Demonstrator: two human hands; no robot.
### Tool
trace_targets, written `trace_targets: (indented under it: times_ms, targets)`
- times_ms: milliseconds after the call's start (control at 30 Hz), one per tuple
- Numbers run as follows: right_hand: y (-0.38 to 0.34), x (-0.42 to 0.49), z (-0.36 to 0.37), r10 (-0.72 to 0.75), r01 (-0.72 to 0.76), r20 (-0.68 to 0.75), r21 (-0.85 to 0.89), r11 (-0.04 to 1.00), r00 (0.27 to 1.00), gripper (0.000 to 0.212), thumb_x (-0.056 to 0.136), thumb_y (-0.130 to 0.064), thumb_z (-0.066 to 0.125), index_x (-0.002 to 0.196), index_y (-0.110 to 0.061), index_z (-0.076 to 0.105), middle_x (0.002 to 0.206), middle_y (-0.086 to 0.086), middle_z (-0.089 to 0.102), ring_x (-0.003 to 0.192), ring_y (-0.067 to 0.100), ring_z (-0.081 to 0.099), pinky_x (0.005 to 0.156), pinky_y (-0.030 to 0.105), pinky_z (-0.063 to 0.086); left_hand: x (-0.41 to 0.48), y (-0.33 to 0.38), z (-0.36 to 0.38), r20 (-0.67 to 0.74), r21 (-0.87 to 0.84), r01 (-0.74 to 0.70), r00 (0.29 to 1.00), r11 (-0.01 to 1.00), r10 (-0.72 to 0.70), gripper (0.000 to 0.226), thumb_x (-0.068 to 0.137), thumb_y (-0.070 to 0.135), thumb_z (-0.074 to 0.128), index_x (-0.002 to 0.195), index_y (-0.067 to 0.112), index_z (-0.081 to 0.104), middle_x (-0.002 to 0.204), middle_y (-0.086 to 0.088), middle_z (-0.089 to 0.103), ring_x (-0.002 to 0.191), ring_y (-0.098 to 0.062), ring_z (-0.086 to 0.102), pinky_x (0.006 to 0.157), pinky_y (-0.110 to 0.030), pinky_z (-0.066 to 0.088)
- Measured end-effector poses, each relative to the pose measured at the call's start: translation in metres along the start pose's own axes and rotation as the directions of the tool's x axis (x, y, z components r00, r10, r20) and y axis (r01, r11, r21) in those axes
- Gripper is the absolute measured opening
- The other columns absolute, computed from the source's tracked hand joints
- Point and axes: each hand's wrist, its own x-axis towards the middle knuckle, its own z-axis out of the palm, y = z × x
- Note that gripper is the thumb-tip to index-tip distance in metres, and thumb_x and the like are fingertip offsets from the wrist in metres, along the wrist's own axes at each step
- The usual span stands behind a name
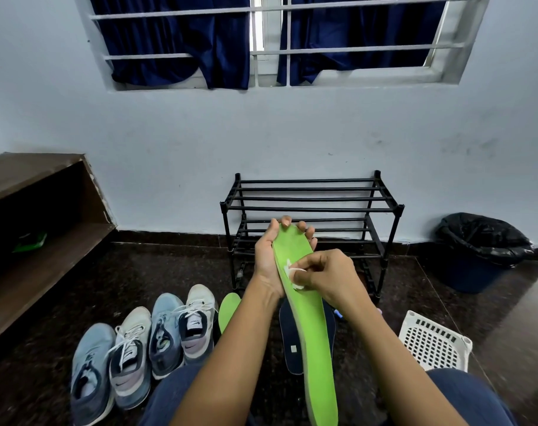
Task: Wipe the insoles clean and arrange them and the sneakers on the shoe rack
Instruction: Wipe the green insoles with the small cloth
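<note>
My left hand (pixel 269 256) grips the toe end of a long green insole (pixel 315 336), fingers curled over its tip. My right hand (pixel 326 276) pinches a small white wipe (pixel 292 273) and presses it on the insole's upper face. A second green insole (pixel 227 310) lies on the floor beside my left forearm. Dark blue insoles (pixel 290 339) lie under the one I hold. Several sneakers (pixel 157 336) stand in a row on the floor at lower left. The black two-tier shoe rack (pixel 310 207) stands against the wall with nothing on it.
A dark bin with a black liner (pixel 483 250) stands at the right by the wall. A white perforated basket (pixel 433 342) sits by my right knee. A brown wooden shelf unit (pixel 43 229) fills the left side. The floor is dark speckled stone.
</note>
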Motion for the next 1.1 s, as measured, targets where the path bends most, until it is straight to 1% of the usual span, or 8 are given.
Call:
trace_targets:
  times_ms: [167, 367, 433, 533, 633, 700, 833, 1100]
  targets:
    - [0.006, 0.008, 0.002, -0.095, 0.050, -0.234, -0.190, 0.981, 0.968, 0.002, 0.077, -0.017, 0.074, 0.079, -0.018, 0.073, 0.071, 0.002, 0.069, 0.070, 0.016, 0.064, 0.068, 0.024, 0.049, -0.003, -0.013, 0.003, -0.001, 0.025, 0.056, 0.998, 0.998, -0.056, 0.026, 0.089, 0.039, 0.047, 0.077, 0.016, 0.047, 0.083, -0.006, 0.055, 0.086, -0.022, 0.055, 0.081, -0.036, 0.048]
    - [0.007, 0.014, 0.014, -0.173, 0.062, -0.403, -0.273, 0.960, 0.899, 0.008, 0.082, -0.021, 0.067, 0.087, -0.018, 0.073, 0.075, 0.003, 0.070, 0.075, 0.023, 0.065, 0.077, 0.035, 0.050, 0.001, -0.016, -0.001, -0.026, 0.073, 0.066, 0.998, 0.995, -0.065, 0.025, 0.088, 0.040, 0.048, 0.078, 0.017, 0.047, 0.089, -0.006, 0.056, 0.086, -0.022, 0.055, 0.085, -0.038, 0.044]
    - [0.006, 0.015, 0.014, -0.163, 0.074, -0.371, -0.242, 0.967, 0.914, 0.006, 0.082, -0.019, 0.068, 0.086, -0.018, 0.073, 0.074, 0.001, 0.070, 0.072, 0.017, 0.064, 0.074, 0.029, 0.051, 0.001, -0.012, -0.003, -0.026, 0.056, 0.061, 0.998, 0.997, -0.059, 0.025, 0.088, 0.039, 0.049, 0.077, 0.017, 0.047, 0.088, -0.007, 0.056, 0.088, -0.022, 0.055, 0.088, -0.038, 0.042]
    - [0.001, 0.014, 0.006, -0.060, 0.042, -0.135, -0.130, 0.991, 0.989, 0.003, 0.079, -0.014, 0.074, 0.080, -0.016, 0.073, 0.072, 0.000, 0.068, 0.064, 0.008, 0.063, 0.064, 0.012, 0.050, 0.000, -0.003, -0.008, -0.034, 0.021, 0.058, 0.998, 0.998, -0.057, 0.025, 0.088, 0.037, 0.048, 0.075, 0.016, 0.046, 0.082, -0.006, 0.055, 0.084, -0.023, 0.056, 0.082, -0.037, 0.046]
    - [-0.004, 0.004, 0.004, 0.024, -0.024, 0.117, 0.004, 1.000, 0.993, 0.005, 0.077, -0.008, 0.076, 0.080, -0.012, 0.074, 0.062, 0.001, 0.064, 0.058, 0.011, 0.063, 0.057, 0.018, 0.052, 0.000, 0.007, -0.011, -0.038, 0.002, 0.021, 0.999, 1.000, -0.021, 0.026, 0.087, 0.037, 0.048, 0.073, 0.016, 0.048, 0.077, -0.006, 0.055, 0.081, -0.023, 0.056, 0.084, -0.038, 0.043]
    - [-0.005, -0.001, 0.004, 0.024, -0.031, 0.169, 0.037, 0.999, 0.985, 0.005, 0.077, -0.007, 0.076, 0.081, -0.009, 0.074, 0.058, 0.000, 0.061, 0.057, 0.012, 0.063, 0.057, 0.017, 0.051, 0.000, 0.009, -0.011, -0.039, -0.002, 0.000, 0.999, 1.000, 0.000, 0.026, 0.086, 0.037, 0.048, 0.072, 0.016, 0.049, 0.078, -0.006, 0.055, 0.078, -0.023, 0.058, 0.084, -0.038, 0.042]
    - [-0.002, -0.003, 0.004, -0.004, 0.002, 0.063, 0.041, 0.999, 0.998, 0.004, 0.076, -0.010, 0.077, 0.078, -0.012, 0.075, 0.061, 0.002, 0.066, 0.058, 0.015, 0.066, 0.064, 0.026, 0.057, 0.000, 0.004, -0.007, -0.045, -0.009, -0.013, 0.999, 1.000, 0.012, 0.027, 0.087, 0.039, 0.048, 0.073, 0.016, 0.050, 0.078, -0.006, 0.056, 0.075, -0.022, 0.057, 0.082, -0.037, 0.042]
    - [0.001, 0.003, 0.005, -0.093, 0.082, -0.146, -0.081, 0.993, 0.985, 0.005, 0.076, -0.013, 0.075, 0.078, -0.017, 0.074, 0.067, 0.003, 0.069, 0.063, 0.013, 0.065, 0.060, 0.012, 0.048, -0.005, -0.007, 0.002, -0.039, 0.027, 0.058, 0.998, 0.998, -0.057, 0.028, 0.090, 0.039, 0.046, 0.075, 0.015, 0.048, 0.079, -0.006, 0.055, 0.077, -0.021, 0.056, 0.072, -0.031, 0.051]
